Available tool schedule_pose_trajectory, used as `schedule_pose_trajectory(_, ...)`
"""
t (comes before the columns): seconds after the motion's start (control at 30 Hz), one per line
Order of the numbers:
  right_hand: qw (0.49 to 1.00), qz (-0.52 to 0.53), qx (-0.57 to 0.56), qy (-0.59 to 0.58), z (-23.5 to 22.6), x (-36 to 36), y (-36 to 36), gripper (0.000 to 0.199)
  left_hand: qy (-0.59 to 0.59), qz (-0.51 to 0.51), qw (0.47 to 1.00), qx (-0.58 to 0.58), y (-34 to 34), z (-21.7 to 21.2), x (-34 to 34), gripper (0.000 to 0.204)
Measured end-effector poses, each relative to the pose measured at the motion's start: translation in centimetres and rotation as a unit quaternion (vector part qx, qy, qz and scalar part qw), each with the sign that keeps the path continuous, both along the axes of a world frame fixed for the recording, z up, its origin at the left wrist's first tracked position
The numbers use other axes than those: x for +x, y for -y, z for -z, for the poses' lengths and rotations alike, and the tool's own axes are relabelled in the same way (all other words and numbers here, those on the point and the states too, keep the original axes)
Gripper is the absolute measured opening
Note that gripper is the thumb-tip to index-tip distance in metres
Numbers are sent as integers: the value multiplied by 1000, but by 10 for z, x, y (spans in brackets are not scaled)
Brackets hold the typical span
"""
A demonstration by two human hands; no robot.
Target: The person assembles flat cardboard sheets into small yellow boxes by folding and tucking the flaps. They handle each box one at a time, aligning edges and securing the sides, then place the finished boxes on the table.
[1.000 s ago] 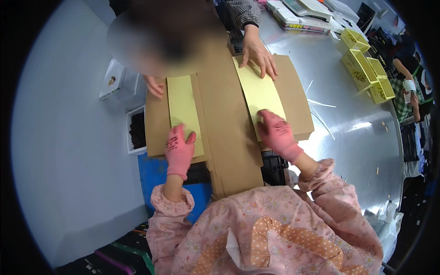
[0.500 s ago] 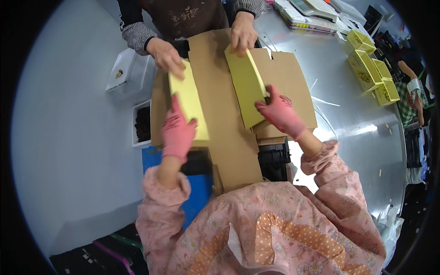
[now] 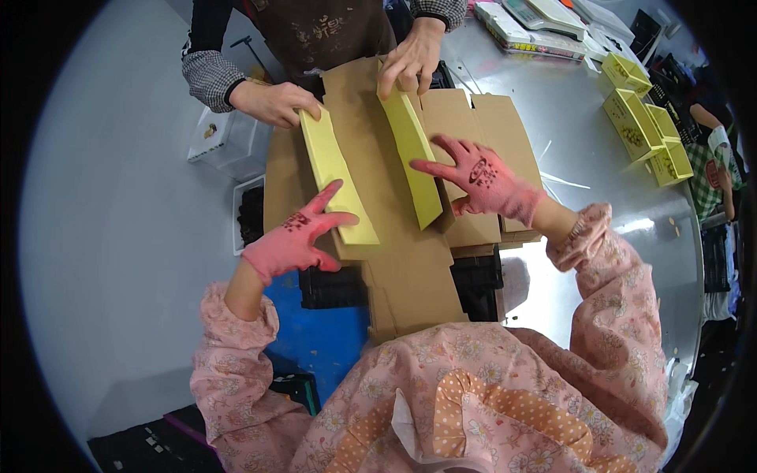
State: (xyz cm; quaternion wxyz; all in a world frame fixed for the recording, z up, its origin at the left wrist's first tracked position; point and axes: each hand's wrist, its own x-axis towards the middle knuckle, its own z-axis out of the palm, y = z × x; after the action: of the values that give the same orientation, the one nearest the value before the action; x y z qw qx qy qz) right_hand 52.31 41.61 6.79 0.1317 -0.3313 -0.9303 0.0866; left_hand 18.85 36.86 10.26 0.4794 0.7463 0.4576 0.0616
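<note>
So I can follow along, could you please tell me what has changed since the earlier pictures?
The left yellow strip and right yellow strip, flat a second ago, now tilt up over the brown cardboard. A co-worker's hands now grip their far ends. The person's left hand has shifted outward, the right hand forward, both spread open. The yellow boxes and the scale on the metal table stayed put.

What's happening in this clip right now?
Two people work from opposite sides of some brown cardboard. The camera wearer's pink-gloved left hand is spread at the near part of the left yellow panel, and the gloved right hand is at the edge of the right yellow panel, which is tilted. Across from them, a co-worker grips the far end of each panel. Whether the left panel touches the cardboard is unclear.
</note>
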Motion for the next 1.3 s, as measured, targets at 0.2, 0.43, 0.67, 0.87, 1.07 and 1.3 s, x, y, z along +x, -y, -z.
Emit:
schedule_pose_trajectory(0.2,988,-133,41,-69,8,-15,-18,63,-141,38,883,447,-4,56,4,45)
schedule_pose_trajectory(0.43,955,-11,42,-295,54,-31,-17,38,-172,-173,838,488,3,76,74,31)
schedule_pose_trajectory(0.67,949,7,45,-312,50,-40,-6,36,-233,-95,889,383,8,50,72,64)
schedule_pose_trajectory(0.87,954,13,43,-296,50,-35,-4,32,-253,-131,881,378,4,42,89,62)
schedule_pose_trajectory(1.07,813,24,-334,-477,38,-24,13,23,-305,-212,867,332,6,46,98,50)
schedule_pose_trajectory(1.3,993,-98,41,-45,90,32,97,61,-341,-207,870,290,7,35,101,49)
